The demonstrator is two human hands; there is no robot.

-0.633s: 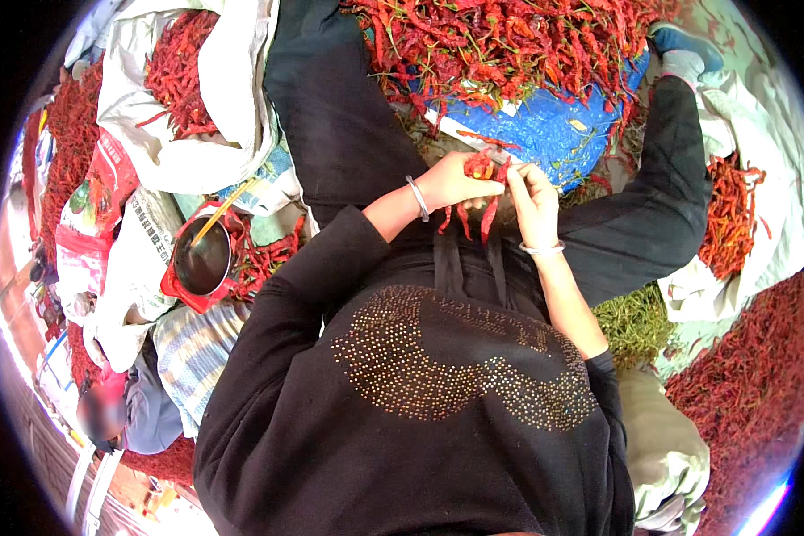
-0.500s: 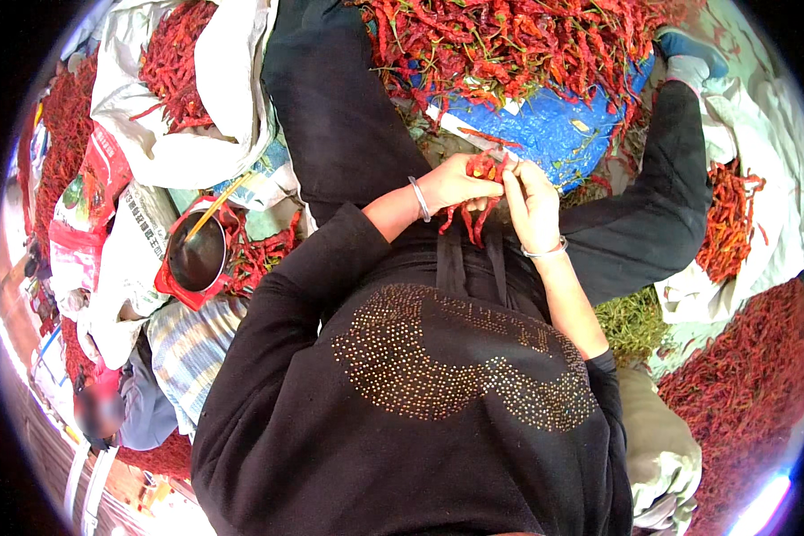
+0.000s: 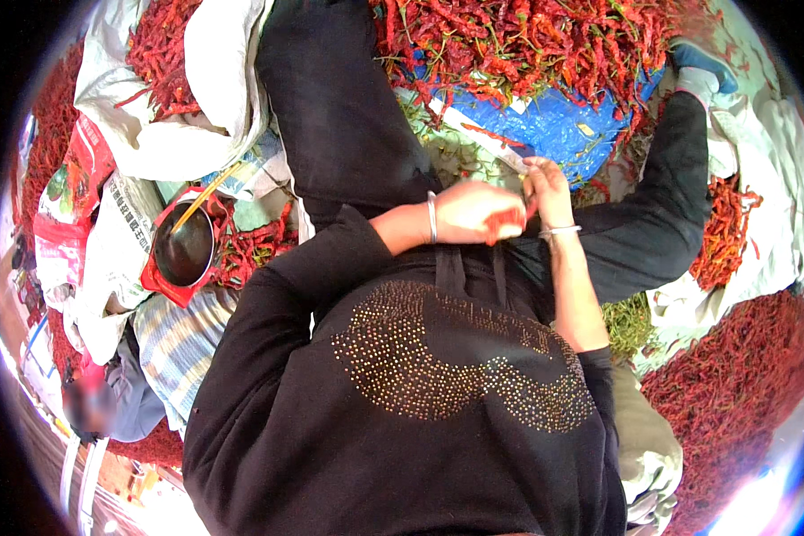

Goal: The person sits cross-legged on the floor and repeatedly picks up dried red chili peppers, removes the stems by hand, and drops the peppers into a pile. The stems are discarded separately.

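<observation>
My left hand [image 3: 479, 213] is palm-down over my lap and smeared by motion. Its fingers are curled round a few dried red chilies [image 3: 508, 223], mostly hidden beneath them. Just to the right, my right hand [image 3: 549, 191] is raised with thumb and fingers pinched together. Whatever lies in that pinch is too small to make out. A bit of red chili shows between the two hands. Beyond them, a large heap of dried red chilies [image 3: 518, 45] with stems lies on a blue plastic sheet [image 3: 567, 134].
On the left, a dark bowl [image 3: 186, 246] with yellow sticks sits in a red bag beside loose chilies. White sacks [image 3: 228, 71] of chilies stand at far left. Orange-red chilies [image 3: 728, 228] and green stems [image 3: 628, 322] lie right. Another person [image 3: 134, 393] is at lower left.
My left hand has turned over and moved slightly down and right, hiding the chili bunch that showed before. My right hand has shifted a little right. The view has swung slightly.
</observation>
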